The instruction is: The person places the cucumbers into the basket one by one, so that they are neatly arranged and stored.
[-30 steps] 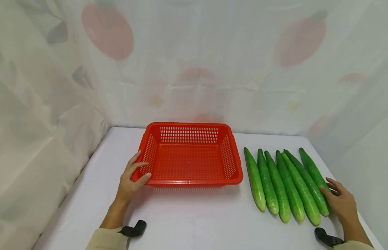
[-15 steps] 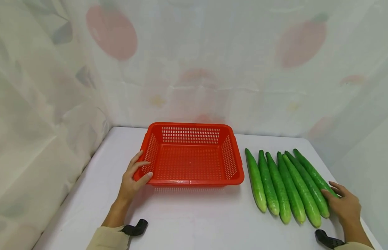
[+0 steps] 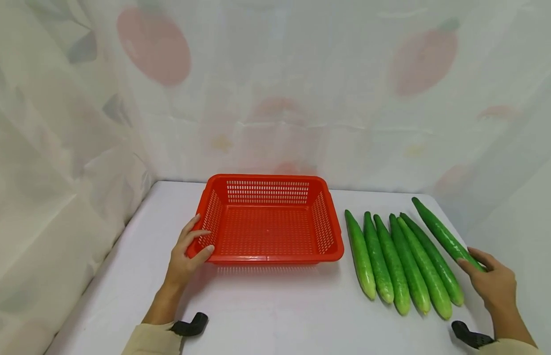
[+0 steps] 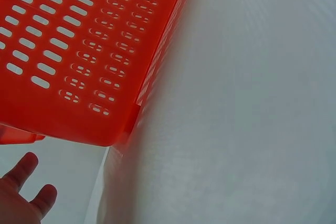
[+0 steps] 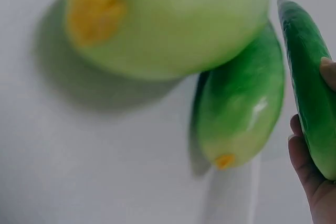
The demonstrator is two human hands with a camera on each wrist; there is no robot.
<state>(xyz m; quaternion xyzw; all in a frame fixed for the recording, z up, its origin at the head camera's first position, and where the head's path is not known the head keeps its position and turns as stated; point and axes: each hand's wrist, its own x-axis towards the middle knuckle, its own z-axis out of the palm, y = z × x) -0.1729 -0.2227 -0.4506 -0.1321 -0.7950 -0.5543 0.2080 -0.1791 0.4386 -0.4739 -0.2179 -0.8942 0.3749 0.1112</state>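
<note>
A red plastic basket (image 3: 268, 231) with slotted walls sits on the white table. My left hand (image 3: 182, 259) holds its near left corner, thumb and a finger over the rim. In the left wrist view, two fingers (image 4: 44, 199) show outside the basket's slotted wall (image 4: 68, 51). On the far right, my right hand (image 3: 493, 276) grips the lower end of a long green cucumber (image 3: 441, 231), tilted toward the back left. In the right wrist view, thumb and fingers lie on either side of this cucumber (image 5: 304, 72). Several more cucumbers (image 3: 395, 261) lie side by side to its left.
The white table (image 3: 275, 310) ends at a patterned curtain (image 3: 275, 98) behind it. Another curtain (image 3: 57, 197) hangs along the left. Bare tabletop lies in front of the basket. Pale cucumber ends (image 5: 231, 145) show close up in the right wrist view.
My right hand has taken hold of the rightmost cucumber and swung its far end leftward, then moved it up and away from the row. The left hand and basket stay put.
</note>
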